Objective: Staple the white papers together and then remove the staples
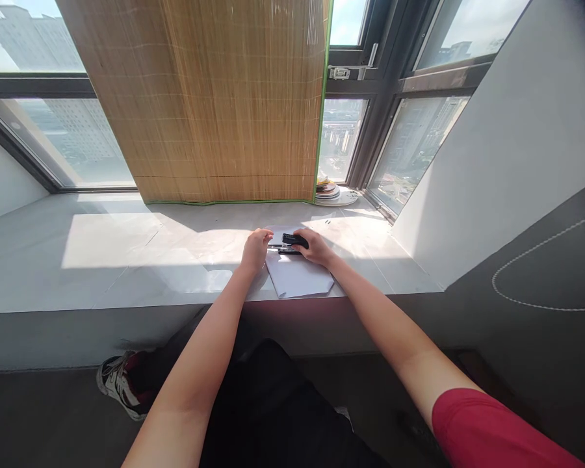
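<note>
White paper sheets (299,276) lie on the pale window sill, reaching its front edge. Over their upper part is a black stapler (295,240), its top lifted from the thin metal rail and dark base below. My right hand (316,248) is closed around the stapler's right end. At the rail's left end, my left hand (257,247) is closed, thumb and fingertips together. Whatever those fingertips pinch, if anything, is too small to make out.
A bamboo blind (234,104) with green edging hangs over the window behind the sill (112,253). Stacked plates (329,193) stand by the window corner. Tiny dark bits (327,222) lie right of the papers. A bead chain (531,260) hangs at right.
</note>
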The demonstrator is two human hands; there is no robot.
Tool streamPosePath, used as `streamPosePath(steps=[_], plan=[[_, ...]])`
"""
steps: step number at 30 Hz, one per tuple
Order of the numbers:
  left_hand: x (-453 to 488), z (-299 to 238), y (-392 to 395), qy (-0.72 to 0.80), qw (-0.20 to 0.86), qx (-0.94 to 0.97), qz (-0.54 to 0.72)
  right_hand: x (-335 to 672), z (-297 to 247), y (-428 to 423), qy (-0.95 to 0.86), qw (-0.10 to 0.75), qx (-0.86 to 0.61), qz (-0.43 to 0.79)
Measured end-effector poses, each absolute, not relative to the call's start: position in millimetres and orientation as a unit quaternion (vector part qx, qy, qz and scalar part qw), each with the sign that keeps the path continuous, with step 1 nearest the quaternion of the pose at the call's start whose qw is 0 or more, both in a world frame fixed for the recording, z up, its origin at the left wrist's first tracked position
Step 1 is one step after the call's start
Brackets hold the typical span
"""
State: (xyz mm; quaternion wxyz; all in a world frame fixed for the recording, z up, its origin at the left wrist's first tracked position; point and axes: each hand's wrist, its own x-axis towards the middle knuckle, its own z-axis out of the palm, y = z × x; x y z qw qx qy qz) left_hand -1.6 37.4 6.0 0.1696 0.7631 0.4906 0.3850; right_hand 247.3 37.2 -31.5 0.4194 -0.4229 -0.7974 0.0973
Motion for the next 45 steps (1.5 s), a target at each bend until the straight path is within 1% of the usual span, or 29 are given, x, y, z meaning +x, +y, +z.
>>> streamPosePath(steps=[4, 8, 13, 16, 22, 28, 33, 36, 39, 45], plan=[[-1.8, 5.7, 37.0, 0.495, 0.160, 0.759, 0.391, 247.8, -32.6, 37.7, -0.798, 0.421, -0.420, 0.097], [-2.4, 6.4, 35.8, 0.466, 0.201, 0.747, 0.430, 248.1, -32.8, 37.8, -0.800, 0.421, -0.417, 0.096], [-1.6, 8.3, 34.2, 0.453, 0.228, 0.723, 0.469, 248.4, -31.8, 37.4, -0.800, 0.416, -0.420, 0.101], [-1.4, 8.1, 35.6, 0.467, 0.266, 0.691, 0.484, 248.6, -32.0, 37.4, -0.800, 0.417, -0.420, 0.099], [-4.0, 5.8, 41.2, 0.457, 0.388, 0.607, 0.522, 249.1, -32.8, 37.8, -0.801, 0.416, -0.420, 0.095], [-5.0, 6.9, 40.3, 0.430, 0.437, 0.578, 0.539, 248.9, -32.4, 37.6, -0.801, 0.416, -0.418, 0.098], [0.2, 9.3, 39.4, 0.410, 0.483, 0.564, 0.530, 248.5, -32.4, 37.3, -0.801, 0.420, -0.416, 0.101], [-0.3, 9.3, 39.2, 0.416, 0.473, 0.573, 0.525, 248.4, -32.1, 37.1, -0.800, 0.416, -0.420, 0.100], [-3.7, 8.3, 39.2, 0.434, 0.435, 0.607, 0.504, 248.3, -31.8, 37.1, -0.800, 0.416, -0.421, 0.097], [-5.7, 4.2, 41.3, 0.459, 0.265, 0.733, 0.427, 247.8, -31.1, 36.8, -0.800, 0.418, -0.421, 0.095]])
